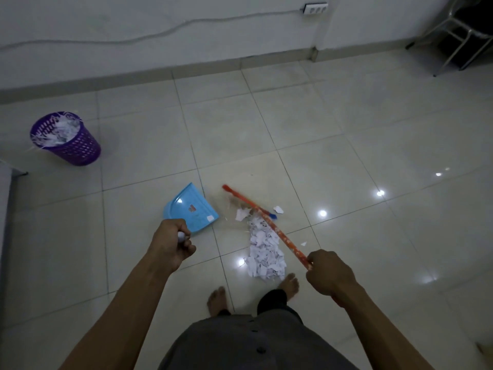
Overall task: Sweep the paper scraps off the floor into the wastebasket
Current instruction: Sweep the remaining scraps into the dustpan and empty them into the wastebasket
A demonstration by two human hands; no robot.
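Observation:
A pile of white paper scraps (264, 252) lies on the tiled floor in front of my bare feet. My right hand (329, 273) grips the orange-red handle of a broom (277, 232), whose head rests at the far end of the pile. My left hand (172, 244) grips the handle of a light blue dustpan (190, 206), which sits on the floor just left of the pile, with one scrap on it. A purple mesh wastebasket (66, 138), heaped with scraps, stands at the far left.
A few stray scraps (278, 209) lie beside the broom head. A white wall with a cable and a power strip (316, 8) runs along the back. Metal chair legs (453, 38) stand at the far right. A grey edge shows at the left border.

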